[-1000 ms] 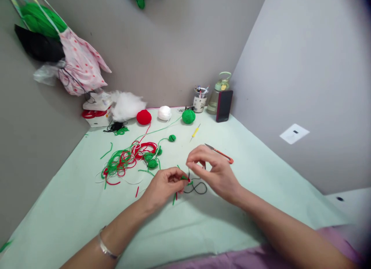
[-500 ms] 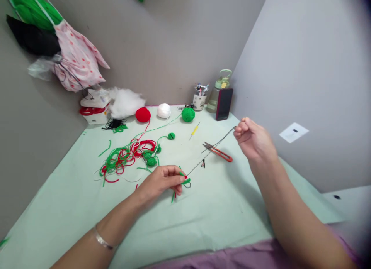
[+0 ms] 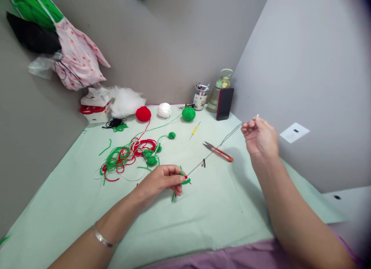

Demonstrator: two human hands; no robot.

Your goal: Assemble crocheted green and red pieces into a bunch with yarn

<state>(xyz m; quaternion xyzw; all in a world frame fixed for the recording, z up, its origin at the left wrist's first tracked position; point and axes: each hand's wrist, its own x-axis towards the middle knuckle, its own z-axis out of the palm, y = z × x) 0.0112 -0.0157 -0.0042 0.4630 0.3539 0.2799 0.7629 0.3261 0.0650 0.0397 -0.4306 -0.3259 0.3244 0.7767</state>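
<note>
My left hand (image 3: 161, 181) rests low on the pale green table cover (image 3: 203, 207) and pinches a small green and red crocheted piece (image 3: 185, 180). A thin black thread (image 3: 216, 149) runs taut from that piece up and to the right. My right hand (image 3: 259, 139) is raised near the right wall, fingers pinched on a needle (image 3: 256, 116) at the thread's far end. Red-handled thread snips (image 3: 218, 151) lie on the table just under the thread.
A tangle of green and red yarn (image 3: 124, 159) with small green crocheted pieces lies left of centre. Red (image 3: 143, 114), white (image 3: 164, 110) and green (image 3: 188, 114) yarn balls, a yellow crochet hook (image 3: 195, 130), a pen jar (image 3: 199, 99), a bottle and a phone (image 3: 224, 104) stand at the back.
My right hand has pulled away from the left hand, up and to the right, drawing the slack looped black thread out straight. The left hand has stayed put with the crocheted piece.
</note>
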